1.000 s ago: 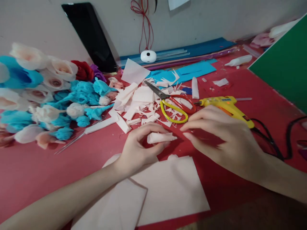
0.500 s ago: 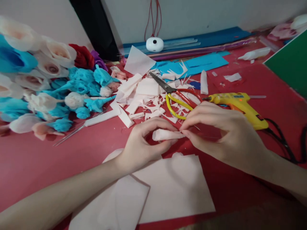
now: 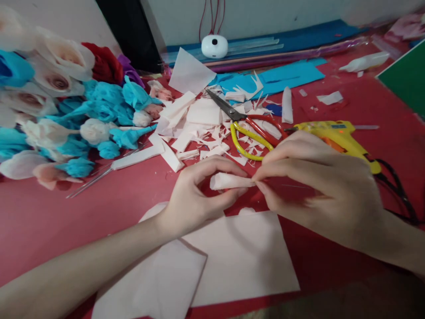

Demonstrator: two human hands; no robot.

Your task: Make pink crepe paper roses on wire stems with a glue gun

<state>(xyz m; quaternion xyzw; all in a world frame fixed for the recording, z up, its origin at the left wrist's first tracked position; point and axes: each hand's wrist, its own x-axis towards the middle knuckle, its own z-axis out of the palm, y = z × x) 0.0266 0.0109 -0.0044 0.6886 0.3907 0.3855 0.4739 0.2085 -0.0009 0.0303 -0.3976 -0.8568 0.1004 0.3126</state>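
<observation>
A small pale paper flower bud point(image 3: 226, 181), rolled and narrowing to the right, lies between my two hands. Thumb and fingers of my left hand point(image 3: 202, 190) curve round its wider part. With a pinch, my right hand point(image 3: 308, 186) grips its thin tapered end; a fine wire seems to run out to the right under the palm. Just beyond the fingers rest scissors point(image 3: 254, 133) with red and yellow handles, on a heap of pale paper scraps point(image 3: 202, 115). Below my hands lie pale paper sheets point(image 3: 245, 261).
A yellow glue gun point(image 3: 341, 133) with a black cord lies at the right. Blue, white and red paper flowers point(image 3: 109, 102) crowd the left side, near thin metal wires point(image 3: 89, 181). Blue paper point(image 3: 282, 82), a white device point(image 3: 214, 46) and a green board point(image 3: 405, 79) are farther back.
Both hands keep hold of the bud, which has turned slightly to a more level angle. The view has shifted a little, and the right hand looks slightly larger and nearer.
</observation>
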